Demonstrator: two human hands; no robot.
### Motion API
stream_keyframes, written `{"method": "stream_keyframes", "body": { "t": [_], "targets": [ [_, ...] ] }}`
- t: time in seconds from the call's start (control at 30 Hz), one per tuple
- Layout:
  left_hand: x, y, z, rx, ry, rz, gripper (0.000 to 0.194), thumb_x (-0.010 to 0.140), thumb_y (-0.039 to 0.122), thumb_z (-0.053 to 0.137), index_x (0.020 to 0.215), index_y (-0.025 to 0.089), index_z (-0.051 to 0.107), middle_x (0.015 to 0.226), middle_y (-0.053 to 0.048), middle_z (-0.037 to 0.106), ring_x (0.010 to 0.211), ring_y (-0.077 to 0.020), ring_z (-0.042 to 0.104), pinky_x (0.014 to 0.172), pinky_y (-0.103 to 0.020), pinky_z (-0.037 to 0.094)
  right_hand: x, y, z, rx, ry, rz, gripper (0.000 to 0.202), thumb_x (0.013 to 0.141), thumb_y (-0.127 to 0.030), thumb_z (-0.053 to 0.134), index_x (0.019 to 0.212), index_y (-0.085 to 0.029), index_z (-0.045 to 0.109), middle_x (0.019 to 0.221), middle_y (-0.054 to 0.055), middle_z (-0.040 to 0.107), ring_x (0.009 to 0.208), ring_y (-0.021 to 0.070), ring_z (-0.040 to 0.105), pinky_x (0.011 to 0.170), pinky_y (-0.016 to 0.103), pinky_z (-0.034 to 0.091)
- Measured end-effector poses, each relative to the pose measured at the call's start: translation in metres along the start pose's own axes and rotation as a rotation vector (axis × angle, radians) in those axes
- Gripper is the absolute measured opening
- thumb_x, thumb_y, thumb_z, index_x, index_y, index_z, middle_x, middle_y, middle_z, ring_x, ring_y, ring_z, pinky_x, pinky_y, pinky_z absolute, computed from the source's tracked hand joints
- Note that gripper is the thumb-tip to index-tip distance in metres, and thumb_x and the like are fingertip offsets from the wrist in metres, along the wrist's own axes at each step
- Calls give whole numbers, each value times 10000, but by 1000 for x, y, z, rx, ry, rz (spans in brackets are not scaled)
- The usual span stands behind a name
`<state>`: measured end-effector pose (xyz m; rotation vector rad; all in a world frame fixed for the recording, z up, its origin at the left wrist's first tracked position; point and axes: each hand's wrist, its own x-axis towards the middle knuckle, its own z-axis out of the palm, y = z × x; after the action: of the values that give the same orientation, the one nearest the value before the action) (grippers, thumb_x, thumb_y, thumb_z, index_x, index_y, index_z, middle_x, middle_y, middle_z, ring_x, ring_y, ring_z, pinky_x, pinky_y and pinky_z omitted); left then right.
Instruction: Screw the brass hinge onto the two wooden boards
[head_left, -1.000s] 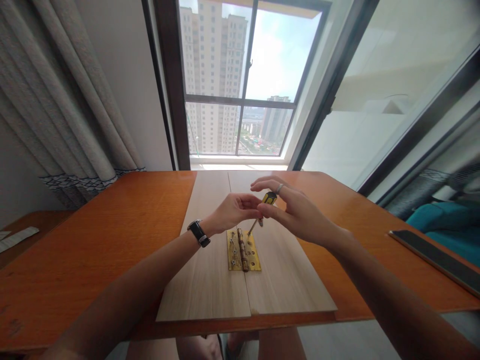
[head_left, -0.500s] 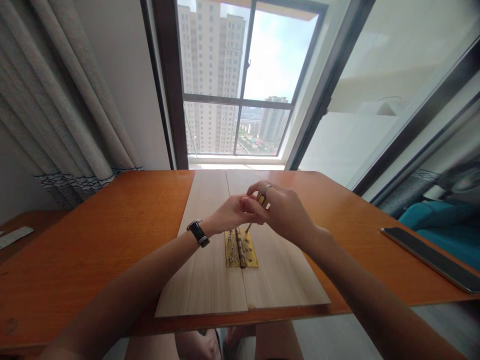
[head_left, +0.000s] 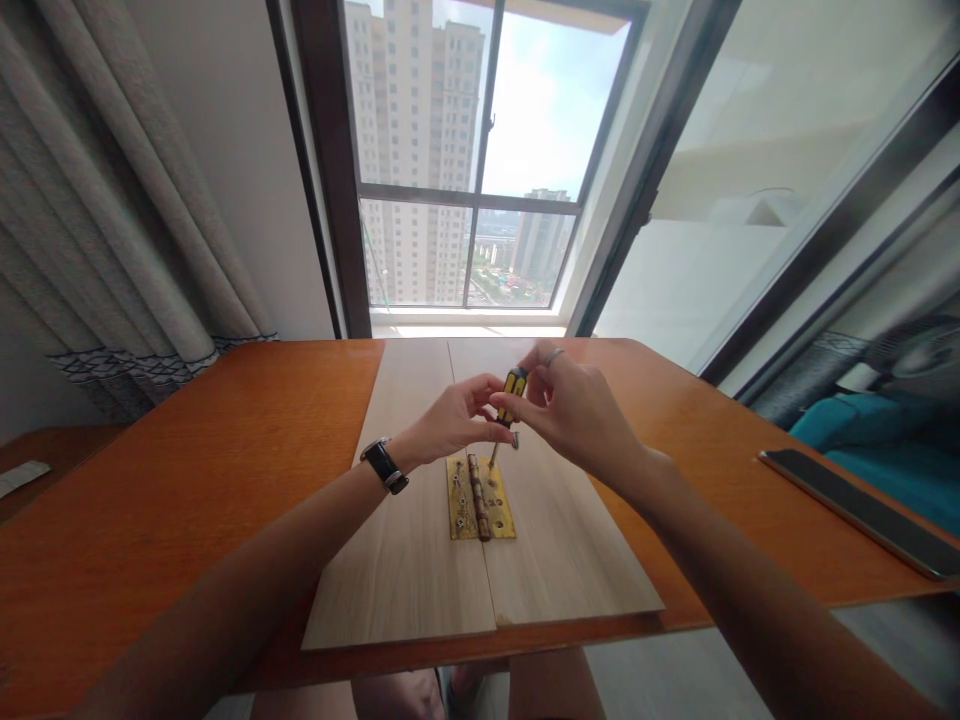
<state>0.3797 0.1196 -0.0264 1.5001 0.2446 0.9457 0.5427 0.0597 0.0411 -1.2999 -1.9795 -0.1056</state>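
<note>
1. Here's the right hand (head_left: 574, 410), its thumb and fingers pinched around a small screwdriver with a yellow-and-black ridged handle (head_left: 512, 392), leaning slightly above the boards.
2. And the left hand (head_left: 457, 415) comes in from the other side: fingers curled, thumb and forefinger just beside the lower handle. Whether they grip it, the view cannot tell. A tiny dark metal piece (head_left: 515, 440) shows by that thumb, too small to name.
3. Down goes the thin metal shaft (head_left: 493, 452), its end at the far part of the right leaf of a worn, brass-coloured metal hinge (head_left: 481, 500). The hinge lies open and flat across the seam between two pale wood-grain boards, left (head_left: 397, 580) and right (head_left: 577, 570), on an orange-brown wooden worktop (head_left: 225, 430).
4. Handling, then: the screwdriver looks light and rigid, best held by those ridges; the smooth shaft probably slips under the fingers, so steady it lightly.
5. The hinge looks stiff and dense for its size; press its flat leaf, clear of the pivoting barrel.
</note>
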Motion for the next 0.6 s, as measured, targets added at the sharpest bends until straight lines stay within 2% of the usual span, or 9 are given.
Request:
{"method": "stream_keyframes", "body": {
  "t": [0.03, 0.1, 0.2, 0.23, 0.3, 0.4, 0.47, 0.53, 0.6],
  "targets": [
    [0, 0, 2, 16, 17, -6, 451, 621, 297, 950, 916, 134, 649, 868, -2, 657, 826, -134, 640, 773, -282, 521, -2, 0, 2, -7, 4, -19, 315, 799, -404, 788, 881, -171, 592, 620, -15, 610, 542, 152, 554, 512, 286, 400],
    [-1, 1, 7, 31, 36, -11, 389, 669, 309, 921, 875, 125, 647, 822, -3, 666, 793, -142, 655, 781, -312, 540, -5, 1, 0, 43, -42, -102, 237, 880, -381, 699, 954, -174, 612, 824, 50, 689, 711, 183, 633, 641, 316, 487],
    [-1, 3, 11, 37, -39, -7, 331, 770, 385, 849, 857, 113, 681, 824, -50, 716, 813, -179, 688, 827, -364, 552, -8, 3, -13, 260, -247, -162, 263, 965, -306, 561, 1203, -211, 620, 1170, 94, 708, 978, 202, 686, 828, 348, 544],
    [-1, 4, 10, 52, -83, -12, 336, 787, 408, 833, 876, 112, 700, 859, -72, 736, 858, -200, 698, 854, -379, 550, -8, 4, -17, 322, -304, -144, 297, 973, -291, 537, 1252, -226, 616, 1179, 84, 719, 986, 199, 698, 823, 343, 555],
    [0, 4, 8, 104, -152, -31, 350, 821, 439, 799, 937, 117, 728, 961, -106, 759, 976, -234, 697, 912, -398, 533, -8, 5, -22, 356, -322, -83, 268, 959, -271, 548, 1195, -226, 668, 1050, 55, 763, 895, 192, 724, 754, 318, 563],
    [1, 2, 5, 155, -124, -43, 332, 862, 408, 754, 1038, 129, 721, 1094, -120, 750, 1047, -232, 682, 925, -386, 520, -7, 6, -18, 243, -136, -17, 151, 894, -307, 660, 974, -193, 720, 832, 32, 770, 740, 181, 728, 671, 284, 538],
    [1, -1, 4, 166, -35, -20, 344, 799, 309, 807, 1075, 134, 701, 1112, -110, 732, 1001, -202, 677, 890, -352, 524, -8, 6, -9, 126, 32, 8, 231, 876, -405, 686, 863, -174, 701, 719, 38, 743, 645, 176, 706, 610, 275, 504],
    [0, -3, 6, 189, 41, 11, 367, 705, 212, 857, 1025, 127, 698, 1036, -86, 724, 922, -170, 665, 852, -323, 522, -11, 7, 0, 6, 163, 13, 362, 877, -518, 656, 771, -172, 654, 619, 37, 693, 539, 164, 650, 535, 268, 446],
    [-1, -2, 9, 218, 65, 17, 305, 673, 184, 866, 919, 115, 701, 911, -59, 714, 847, -155, 654, 822, -318, 522, -15, 7, 6, -95, 218, -14, 432, 887, -578, 614, 712, -183, 603, 565, 28, 644, 475, 152, 585, 489, 269, 386]
  ]
}}
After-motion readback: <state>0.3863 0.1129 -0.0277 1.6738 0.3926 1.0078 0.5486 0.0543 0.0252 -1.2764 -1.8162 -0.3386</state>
